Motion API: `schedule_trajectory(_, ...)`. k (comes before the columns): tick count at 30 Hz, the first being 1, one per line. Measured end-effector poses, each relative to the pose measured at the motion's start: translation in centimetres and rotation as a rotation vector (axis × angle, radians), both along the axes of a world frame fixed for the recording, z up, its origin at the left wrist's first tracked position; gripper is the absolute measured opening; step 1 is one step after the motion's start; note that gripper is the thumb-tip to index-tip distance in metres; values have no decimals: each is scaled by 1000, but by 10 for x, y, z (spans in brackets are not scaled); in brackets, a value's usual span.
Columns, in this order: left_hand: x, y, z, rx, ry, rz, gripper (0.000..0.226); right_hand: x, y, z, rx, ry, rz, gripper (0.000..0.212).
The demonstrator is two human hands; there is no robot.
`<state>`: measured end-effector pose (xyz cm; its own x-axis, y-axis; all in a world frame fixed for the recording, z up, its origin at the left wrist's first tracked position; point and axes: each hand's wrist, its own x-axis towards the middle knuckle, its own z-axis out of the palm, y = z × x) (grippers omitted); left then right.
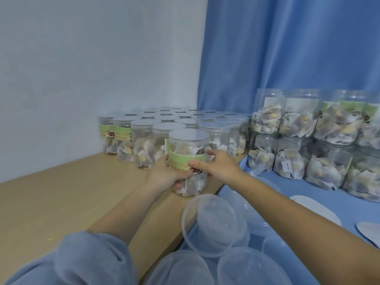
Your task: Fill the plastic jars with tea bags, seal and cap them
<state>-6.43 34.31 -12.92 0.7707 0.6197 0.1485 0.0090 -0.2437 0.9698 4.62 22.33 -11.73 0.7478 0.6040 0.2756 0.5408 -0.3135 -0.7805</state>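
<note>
A capped clear plastic jar [188,153] full of tea bags, with a green label, stands at the centre on the wooden table [51,192]. My left hand [166,175] grips its lower left side. My right hand [218,167] holds its right side, thumb pressed on the label. Behind it stand several capped, filled jars [164,128] in rows. At the right, uncapped filled jars [308,136] are stacked in two tiers.
Several loose clear plastic caps [213,225] lie in the near foreground on a blue cloth [287,188]. White round seal liners [316,208] lie on the cloth at the right. A white wall stands at the left and a blue curtain [287,48] behind.
</note>
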Motion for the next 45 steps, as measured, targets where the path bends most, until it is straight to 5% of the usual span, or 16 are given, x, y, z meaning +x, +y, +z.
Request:
schedule_trajectory(8,8,-26,16,81,111,32,49,-3,-35,9,15,169,7,79)
schedule_trajectory(11,0,-56,34,109,99,52,53,-21,-59,19,46,228,72,73)
schedule_trajectory(16,6,-136,60,226,67,-74,33,-49,-110,49,-13,47,72,50)
schedule_trajectory(31,94,-364,124,453,-5,-326,32,11,-354,91,288,18,-281,33)
schedule_trajectory(38,153,-374,157,855,21,-308,66,67,-382,94,402,-1,-375,18)
schedule_trajectory(45,240,-374,161,878,204,-312,88,122,-386,91,516,45,-420,21)
